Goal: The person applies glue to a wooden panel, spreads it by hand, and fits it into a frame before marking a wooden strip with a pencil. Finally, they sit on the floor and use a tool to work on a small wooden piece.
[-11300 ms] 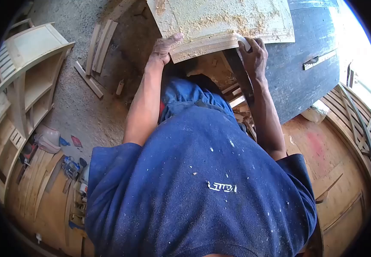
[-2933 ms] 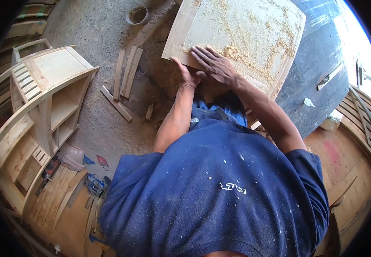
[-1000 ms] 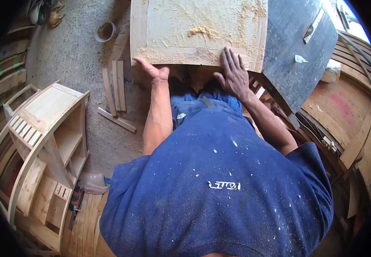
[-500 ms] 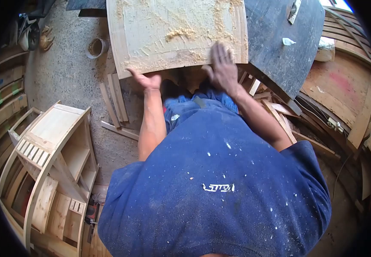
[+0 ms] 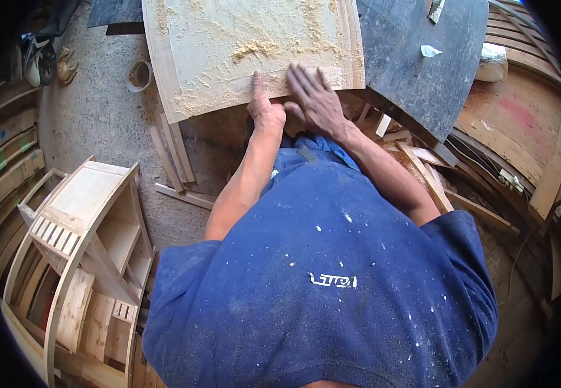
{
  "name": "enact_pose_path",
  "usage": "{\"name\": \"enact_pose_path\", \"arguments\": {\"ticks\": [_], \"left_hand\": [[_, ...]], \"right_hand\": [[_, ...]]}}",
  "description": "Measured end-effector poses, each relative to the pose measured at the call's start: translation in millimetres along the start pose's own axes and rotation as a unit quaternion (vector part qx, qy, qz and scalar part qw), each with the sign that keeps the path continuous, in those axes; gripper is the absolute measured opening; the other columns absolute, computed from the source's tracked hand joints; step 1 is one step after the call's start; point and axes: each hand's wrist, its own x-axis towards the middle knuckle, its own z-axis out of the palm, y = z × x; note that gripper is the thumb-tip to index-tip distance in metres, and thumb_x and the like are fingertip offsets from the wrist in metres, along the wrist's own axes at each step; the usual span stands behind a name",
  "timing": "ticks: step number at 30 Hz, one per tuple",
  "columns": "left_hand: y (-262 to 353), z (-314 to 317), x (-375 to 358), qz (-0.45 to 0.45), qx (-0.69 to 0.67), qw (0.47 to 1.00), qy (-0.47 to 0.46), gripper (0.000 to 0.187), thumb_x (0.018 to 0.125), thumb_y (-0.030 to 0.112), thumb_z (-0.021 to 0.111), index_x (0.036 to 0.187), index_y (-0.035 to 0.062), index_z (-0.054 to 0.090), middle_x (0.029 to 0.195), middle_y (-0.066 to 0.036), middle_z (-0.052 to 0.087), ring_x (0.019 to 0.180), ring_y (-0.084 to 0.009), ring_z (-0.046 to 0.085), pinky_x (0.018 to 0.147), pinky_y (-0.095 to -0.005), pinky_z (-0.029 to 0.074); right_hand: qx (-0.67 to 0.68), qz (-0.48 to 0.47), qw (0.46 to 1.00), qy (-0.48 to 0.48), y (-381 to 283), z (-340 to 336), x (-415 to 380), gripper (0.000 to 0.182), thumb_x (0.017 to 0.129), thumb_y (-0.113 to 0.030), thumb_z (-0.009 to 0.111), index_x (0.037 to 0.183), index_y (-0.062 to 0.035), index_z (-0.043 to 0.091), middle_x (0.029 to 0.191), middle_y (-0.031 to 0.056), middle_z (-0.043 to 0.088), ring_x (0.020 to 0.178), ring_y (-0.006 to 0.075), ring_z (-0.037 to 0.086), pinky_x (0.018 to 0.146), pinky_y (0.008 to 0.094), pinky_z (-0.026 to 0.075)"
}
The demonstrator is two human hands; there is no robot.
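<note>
A pale wooden panel (image 5: 216, 39) strewn with sawdust (image 5: 256, 49) lies on the dark table in front of me. My left hand (image 5: 266, 108) is at the panel's near edge, thumb on top and the other fingers hidden below, gripping the edge. Just to its right, my right hand (image 5: 313, 100) rests with its fingers spread on the panel's top near the same edge. Nothing shows between its fingers and the wood.
The dark tabletop (image 5: 416, 71) extends to the right, with a small white piece (image 5: 430, 50) on it. A wooden frame unit (image 5: 93, 187) stands at the left. Wood strips (image 5: 172, 155) and a round container (image 5: 140, 75) are on the floor.
My left hand has moved right along the edge and taken hold of it. My right hand has shifted left. The panel appears slightly further left in view.
</note>
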Motion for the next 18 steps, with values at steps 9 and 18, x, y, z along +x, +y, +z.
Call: {"name": "enact_pose_path", "arguments": {"ticks": [9,18], "left_hand": [[-19.3,18.7,-10.7,0.104,0.013,0.994,0.039,0.070,0.074,0.022,0.092,0.124,-0.0104,0.057,0.126,-0.014,0.061,0.107,-0.0212,0.060,0.090,-0.0389,0.058],[-17.1,16.0,-11.9,0.112,0.015,0.993,0.032,0.067,0.077,0.018,0.090,0.128,-0.0089,0.055,0.128,-0.012,0.061,0.110,-0.0206,0.060,0.093,-0.0371,0.055]], "right_hand": [[0.145,0.541,0.744,0.363,186.6,-64.5,-37.0,0.083,0.085,-0.035,0.079,0.144,0.0075,0.039,0.135,0.0239,0.049,0.112,0.0362,0.056,0.096,0.0469,0.048],[0.248,0.529,0.734,0.348,312.2,-22.9,-27.8,0.064,0.083,-0.035,0.085,0.133,-0.0036,0.061,0.108,0.0140,0.072,0.099,0.0265,0.068,0.087,0.0381,0.053]]}}
